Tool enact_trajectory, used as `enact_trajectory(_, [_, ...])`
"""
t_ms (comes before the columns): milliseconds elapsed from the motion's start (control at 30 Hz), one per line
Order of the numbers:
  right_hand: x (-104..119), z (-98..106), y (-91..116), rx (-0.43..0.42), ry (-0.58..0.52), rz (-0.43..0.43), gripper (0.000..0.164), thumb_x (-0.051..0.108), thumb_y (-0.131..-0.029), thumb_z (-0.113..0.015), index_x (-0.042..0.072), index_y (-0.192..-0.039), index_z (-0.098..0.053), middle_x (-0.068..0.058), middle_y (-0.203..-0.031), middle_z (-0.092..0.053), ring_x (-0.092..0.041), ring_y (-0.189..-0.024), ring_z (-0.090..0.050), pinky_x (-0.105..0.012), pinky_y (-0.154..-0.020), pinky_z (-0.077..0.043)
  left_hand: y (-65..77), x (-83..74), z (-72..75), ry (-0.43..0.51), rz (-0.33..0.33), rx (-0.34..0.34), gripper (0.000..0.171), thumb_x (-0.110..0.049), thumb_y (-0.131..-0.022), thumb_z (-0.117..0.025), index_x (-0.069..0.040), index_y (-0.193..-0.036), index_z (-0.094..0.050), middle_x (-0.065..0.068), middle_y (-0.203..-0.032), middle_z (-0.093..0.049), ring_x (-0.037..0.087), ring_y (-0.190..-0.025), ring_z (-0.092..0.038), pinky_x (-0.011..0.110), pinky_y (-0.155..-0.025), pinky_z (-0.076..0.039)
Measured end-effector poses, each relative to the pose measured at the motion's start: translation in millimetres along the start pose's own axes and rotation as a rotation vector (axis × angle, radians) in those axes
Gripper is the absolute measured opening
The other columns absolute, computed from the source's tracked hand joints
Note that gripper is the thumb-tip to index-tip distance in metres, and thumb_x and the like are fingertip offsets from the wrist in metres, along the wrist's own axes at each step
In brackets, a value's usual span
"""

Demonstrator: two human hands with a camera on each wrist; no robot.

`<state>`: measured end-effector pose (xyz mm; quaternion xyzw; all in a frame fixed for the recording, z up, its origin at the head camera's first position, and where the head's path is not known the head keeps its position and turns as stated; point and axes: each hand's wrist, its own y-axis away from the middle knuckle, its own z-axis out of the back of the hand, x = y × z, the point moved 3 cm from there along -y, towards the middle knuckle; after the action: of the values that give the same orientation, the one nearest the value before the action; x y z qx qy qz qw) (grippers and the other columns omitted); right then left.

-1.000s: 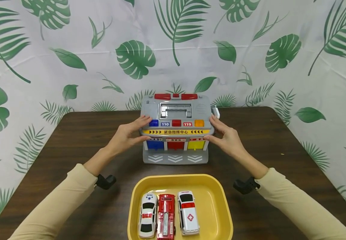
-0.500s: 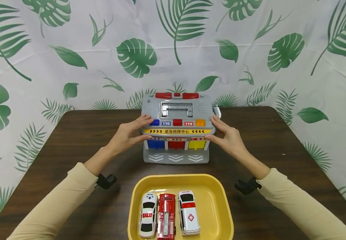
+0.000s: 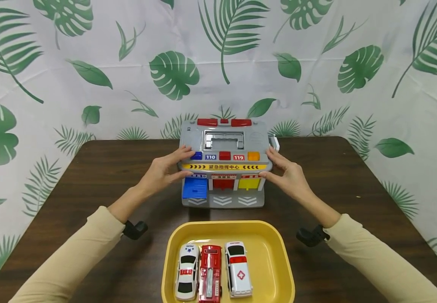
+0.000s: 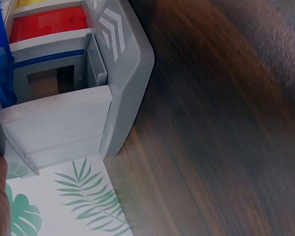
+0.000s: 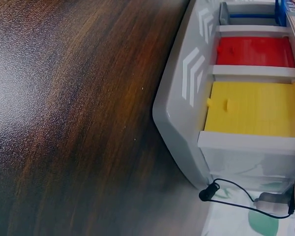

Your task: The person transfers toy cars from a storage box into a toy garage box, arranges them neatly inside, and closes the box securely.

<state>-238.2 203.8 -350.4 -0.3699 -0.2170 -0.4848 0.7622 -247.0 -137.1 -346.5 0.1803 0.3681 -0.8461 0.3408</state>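
A grey toy garage point(image 3: 218, 167) stands on the table, its roof carrying blue, red and orange buttons. My left hand point(image 3: 161, 170) grips the roof's left end, fingertips at the blue button point(image 3: 197, 155) and thumb below the front edge. On the other end, my right hand point(image 3: 289, 174) holds the roof the same way, fingers near the orange button point(image 3: 254, 156). The blue door point(image 3: 195, 188) is swung up and outward, and the left wrist view shows the bay point(image 4: 51, 81) behind it. The red door point(image 5: 255, 51) and yellow door point(image 5: 255, 108) stay closed.
A yellow tray point(image 3: 267, 235) sits in front of the garage. In it lie a white police car point(image 3: 186, 273), a red fire truck point(image 3: 210, 273) and a white ambulance point(image 3: 238, 269). A cord point(image 5: 241, 204) hangs at the garage's right side. Leaf-print cloth point(image 3: 127, 109) covers the wall behind.
The blue door, closed in both earlier frames, has swung open outward. Both hands keep their hold on the roof, and the cars have stayed put.
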Motion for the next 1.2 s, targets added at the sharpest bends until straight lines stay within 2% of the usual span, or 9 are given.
enact_trajectory(167, [0.1, -0.3, 0.4, 0.001, -0.008, 0.001, 0.066, 0.013, -0.08, -0.074, -0.001, -0.137, -0.044, -0.015, -0.146, -0.038, -0.031, -0.128, -0.046, -0.037, -0.091, -0.047, 7.7, -5.7, 0.8, -0.013, 0.059, -0.018, 0.067, -0.013, -0.081, -0.073, -0.01, -0.141, -0.044, 0.01, -0.146, -0.041, 0.026, -0.137, -0.035, 0.044, -0.106, -0.037])
enact_trajectory(233, [0.2, -1.1, 0.6, 0.003, -0.006, 0.004, 0.065, 0.013, -0.08, -0.074, -0.001, -0.137, -0.044, -0.015, -0.146, -0.038, -0.031, -0.128, -0.046, -0.036, -0.091, -0.047, 15.5, -10.8, 3.3, -0.01, 0.115, -0.051, 0.069, -0.014, -0.082, -0.073, -0.01, -0.142, -0.041, 0.009, -0.145, -0.042, 0.026, -0.133, -0.04, 0.044, -0.103, -0.04])
enact_trajectory(333, [-0.3, -1.9, 0.5, -0.001, 0.0, 0.017, 0.065, 0.013, -0.08, -0.074, -0.001, -0.136, -0.045, -0.016, -0.145, -0.039, -0.031, -0.127, -0.046, -0.035, -0.089, -0.047, 32.4, -21.2, 7.8, 0.055, 0.237, -0.099, 0.064, -0.017, -0.084, -0.071, -0.01, -0.141, -0.043, 0.009, -0.141, -0.048, 0.025, -0.127, -0.048, 0.041, -0.098, -0.045])
enact_trajectory(433, [-0.3, -1.2, -0.1, -0.008, 0.001, 0.028, 0.065, 0.012, -0.079, -0.074, -0.001, -0.136, -0.045, -0.017, -0.145, -0.039, -0.031, -0.126, -0.047, -0.034, -0.088, -0.048, 53.7, -36.1, 10.6, 0.18, 0.369, -0.113, 0.054, -0.019, -0.086, -0.069, -0.01, -0.135, -0.049, 0.009, -0.131, -0.057, 0.021, -0.117, -0.057, 0.031, -0.092, -0.05])
enact_trajectory(567, [-0.1, -0.6, -0.8, -0.012, 0.001, 0.038, 0.065, 0.011, -0.079, -0.074, -0.002, -0.136, -0.045, -0.018, -0.145, -0.039, -0.033, -0.127, -0.046, -0.034, -0.088, -0.047, 83.4, -59.2, 7.5, 0.365, 0.564, -0.074, 0.045, -0.02, -0.087, -0.068, -0.009, -0.128, -0.052, 0.011, -0.12, -0.062, 0.018, -0.104, -0.063, 0.021, -0.084, -0.052])
enact_trajectory(667, [-0.1, -0.4, -0.6, -0.013, 0.001, 0.035, 0.065, 0.012, -0.08, -0.074, -0.002, -0.136, -0.045, -0.018, -0.145, -0.039, -0.033, -0.127, -0.046, -0.032, -0.088, -0.047, 103.1, -79.0, 0.3, 0.52, 0.7, -0.024, 0.048, -0.021, -0.088, -0.066, -0.004, -0.129, -0.048, 0.017, -0.121, -0.059, 0.023, -0.105, -0.062, 0.023, -0.085, -0.052])
enact_trajectory(867, [-1.5, 0.3, -1.3, -0.014, 0.002, 0.019, 0.065, 0.014, -0.08, -0.073, -0.001, -0.136, -0.045, -0.016, -0.145, -0.039, -0.034, -0.126, -0.046, -0.031, -0.088, -0.046, 131.7, -115.3, -16.1, 0.857, 0.931, 0.094, 0.063, -0.028, -0.092, -0.061, 0.001, -0.14, -0.032, 0.021, -0.137, -0.045, 0.027, -0.122, -0.051, 0.034, -0.1, -0.045])
enact_trajectory(1033, [-2.0, -0.7, -1.3, -0.012, 0.0, 0.016, 0.065, 0.013, -0.08, -0.073, -0.001, -0.137, -0.044, -0.016, -0.146, -0.038, -0.034, -0.127, -0.046, -0.038, -0.089, -0.046, 146.7, -130.7, -26.0, 1.044, 0.985, 0.197, 0.072, -0.029, -0.097, -0.053, 0.008, -0.145, -0.015, 0.026, -0.149, -0.027, 0.034, -0.134, -0.036, 0.043, -0.107, -0.034])
enact_trajectory(1200, [-1.2, -1.3, -1.1, -0.006, -0.015, 0.02, 0.065, 0.012, -0.081, -0.073, -0.002, -0.137, -0.044, -0.017, -0.146, -0.037, -0.034, -0.126, -0.046, -0.042, -0.089, -0.046, 153.5, -138.3, -32.1, 1.08, 0.983, 0.272, 0.076, -0.028, -0.099, -0.049, 0.015, -0.144, -0.004, 0.031, -0.152, -0.012, 0.044, -0.139, -0.017, 0.054, -0.109, -0.021])
